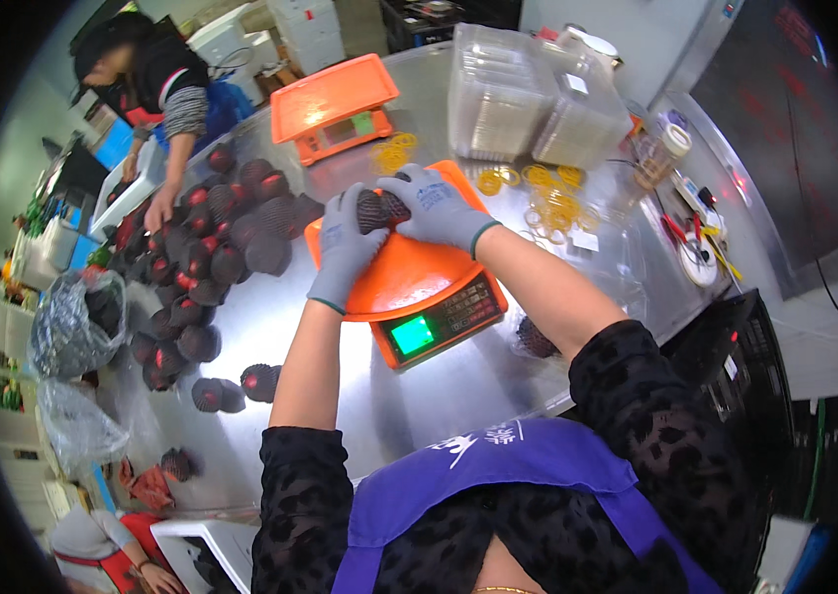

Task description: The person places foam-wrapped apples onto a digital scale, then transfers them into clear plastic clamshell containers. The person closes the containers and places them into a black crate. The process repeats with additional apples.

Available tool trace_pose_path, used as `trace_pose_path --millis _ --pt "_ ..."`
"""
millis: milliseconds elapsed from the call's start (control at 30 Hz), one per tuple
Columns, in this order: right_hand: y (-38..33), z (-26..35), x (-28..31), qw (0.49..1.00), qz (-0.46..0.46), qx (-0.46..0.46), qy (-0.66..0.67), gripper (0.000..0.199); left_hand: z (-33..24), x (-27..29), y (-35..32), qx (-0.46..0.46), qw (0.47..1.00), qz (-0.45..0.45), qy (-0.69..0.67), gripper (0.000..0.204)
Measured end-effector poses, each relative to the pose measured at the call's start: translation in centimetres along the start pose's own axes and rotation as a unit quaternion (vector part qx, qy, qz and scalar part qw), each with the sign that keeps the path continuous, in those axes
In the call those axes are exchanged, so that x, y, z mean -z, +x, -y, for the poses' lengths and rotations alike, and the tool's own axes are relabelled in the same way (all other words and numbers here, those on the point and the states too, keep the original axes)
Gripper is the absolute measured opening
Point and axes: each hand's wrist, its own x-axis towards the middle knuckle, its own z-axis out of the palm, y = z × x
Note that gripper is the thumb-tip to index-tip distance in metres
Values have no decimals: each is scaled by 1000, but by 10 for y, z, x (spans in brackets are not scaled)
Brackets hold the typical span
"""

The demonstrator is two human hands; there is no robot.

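Looks like a fruit-packing workrm., prob. the back rm. of a produce biz; not a home kitchen. Evidence: big metal table (389, 391) w/ a pile of round dark-red fruit (265, 252) in black mesh sleeves; two orange scales, i.e. near scale (409, 272) w/ lit green display + far scale (332, 102); tall stacks of clear plastic containers (501, 94); loose yellow rubber bands (552, 210); clear plastic bag (82, 322) on the L side. Also black crate (736, 371) at R and white boxes (305, 30) in bkgd. Staff-type gear: purple apron (478, 475), gray gloves (439, 206). Co-worker (184, 109) across the corner, reaching into the same pile.
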Motion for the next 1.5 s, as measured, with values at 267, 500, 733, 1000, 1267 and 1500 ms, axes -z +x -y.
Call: trace_pose_path --millis 267,500,733,1000,1267,1500 --pt "-132 -33 74 989 -104 -26 99 75 -104 -2 -30 -101 979 -7 -175 70" --pt "-307 -54 121 971 -111 -205 -54 75 -228 -115 -53 -232 945 180 -146 75" --pt "-356 -81 61 973 9 -211 -90 76 -237 -178 -104 -203 946 245 67 71" --pt "-368 -96 56 984 7 -173 -46 73 -224 -151 -131 -124 982 133 44 65" --pt "-358 -112 64 979 89 -179 -43 82 -215 -160 -162 -82 989 117 -20 60" --pt "-372 -243 83 869 -160 -455 109 76 -191 -141 -207 238 893 145 -353 49"
